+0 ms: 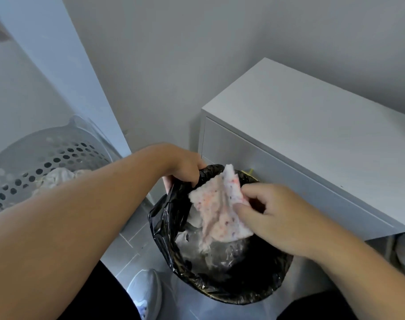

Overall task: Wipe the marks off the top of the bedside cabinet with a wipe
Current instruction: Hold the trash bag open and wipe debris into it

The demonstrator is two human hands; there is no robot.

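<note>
A white wipe [216, 204] stained with pink and red marks hangs over the mouth of a bin lined with a black bag [169, 218]. My right hand [277, 215] pinches the wipe's right edge between thumb and fingers. My left hand [185, 167] grips the far rim of the black bag. The white bedside cabinet [312, 125] stands to the right of the bin; its top looks plain white with no marks that I can make out.
A grey perforated laundry basket [49, 158] with cloth inside stands at the left against the wall. Crumpled white waste lies inside the bin. A light shoe [146, 294] shows on the grey tiled floor below.
</note>
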